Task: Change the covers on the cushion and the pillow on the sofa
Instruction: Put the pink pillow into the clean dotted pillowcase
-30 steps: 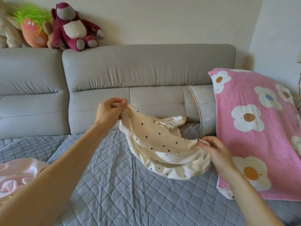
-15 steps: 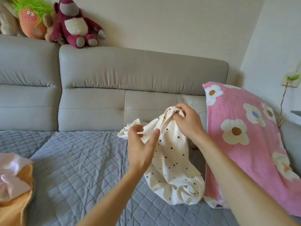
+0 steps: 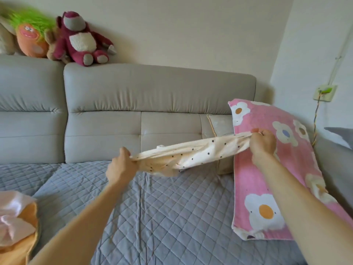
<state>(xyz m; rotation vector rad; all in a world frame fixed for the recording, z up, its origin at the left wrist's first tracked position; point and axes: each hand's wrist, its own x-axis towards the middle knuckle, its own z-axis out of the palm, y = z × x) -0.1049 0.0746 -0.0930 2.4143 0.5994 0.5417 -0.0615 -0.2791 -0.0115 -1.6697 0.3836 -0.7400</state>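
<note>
Hands pull a cream polka-dot cover (image 3: 193, 153) taut above the sofa (image 3: 152, 96): left hand (image 3: 120, 167) grips one end, right hand (image 3: 262, 143) pinches the other beside the pink flowered pillow (image 3: 267, 178).

A home is shown, a living room to judge by the furnishings. A long grey sofa (image 3: 152, 96) is set against a plain painted wall (image 3: 181, 35), its seat spread with a quilted cover (image 3: 162, 217). Plush toys (image 3: 82, 41) are lined up along the backrest top, a flowered pink pillow (image 3: 248, 188) is propped at one end, and a wall socket (image 3: 324, 92) is seen nearby.
</note>
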